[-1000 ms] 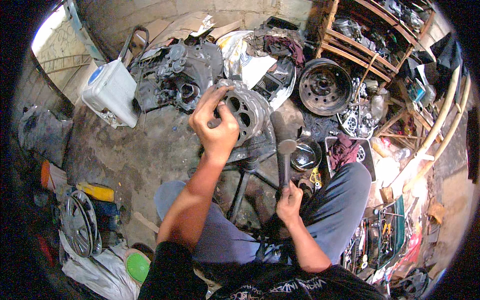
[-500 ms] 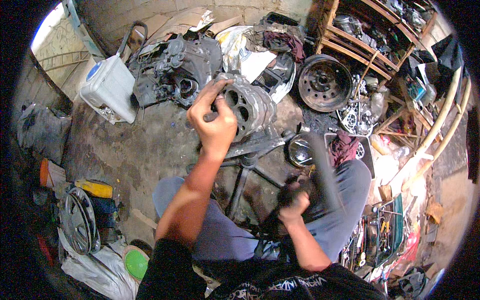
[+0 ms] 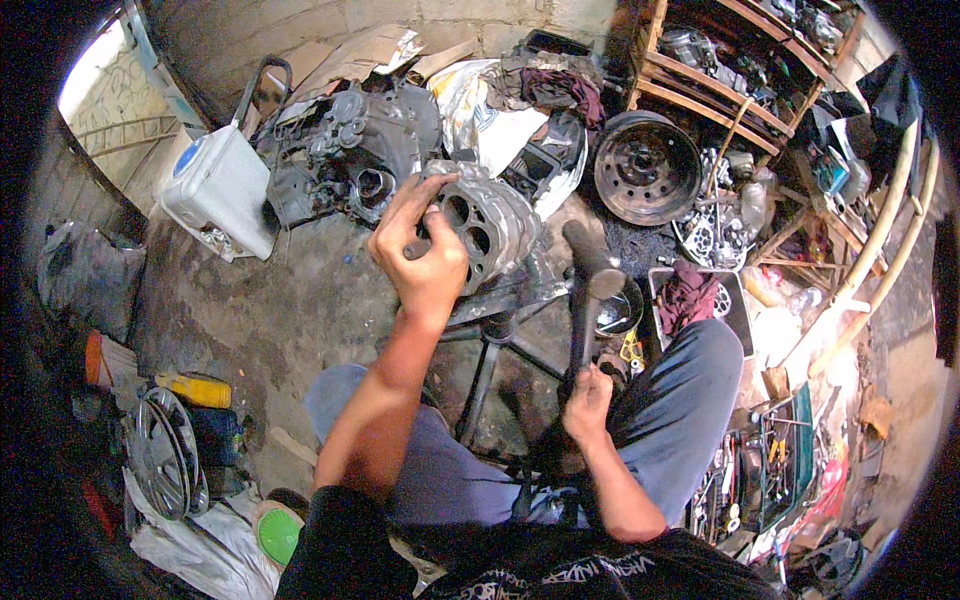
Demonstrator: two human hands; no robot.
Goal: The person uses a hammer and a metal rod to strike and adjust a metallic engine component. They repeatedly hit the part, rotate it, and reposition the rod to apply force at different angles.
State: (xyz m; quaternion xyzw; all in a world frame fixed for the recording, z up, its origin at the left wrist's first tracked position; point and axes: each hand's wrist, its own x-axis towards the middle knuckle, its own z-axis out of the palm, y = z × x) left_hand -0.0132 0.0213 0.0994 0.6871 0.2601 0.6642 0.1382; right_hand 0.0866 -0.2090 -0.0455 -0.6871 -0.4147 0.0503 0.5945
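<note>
A grey cast-metal housing (image 3: pixel 503 222) with several round holes in its near face rests on a dark metal stand (image 3: pixel 497 328) in front of me. My left hand (image 3: pixel 420 250) is closed at the housing's left rim, fingers and thumb bent against it. Whether a small piece is also pinched there is hidden. In my right hand (image 3: pixel 588 405) is a hammer (image 3: pixel 584 325), gripped by its handle. The hammer's dark head points up and away from me, to the right of the housing and apart from it.
Beyond the housing lies a large dark gearbox (image 3: pixel 365 135) beside a white plastic container (image 3: pixel 215 185). A steel wheel rim (image 3: pixel 648 168) and a grey tray with a maroon rag (image 3: pixel 685 298) are to the right. A green toolbox (image 3: pixel 785 450) sits beyond my right knee.
The hammer, blurred and leaning right before, has swung left and now stands sharp beside the housing. My right hand has turned with it. The left hand and housing have barely shifted.
</note>
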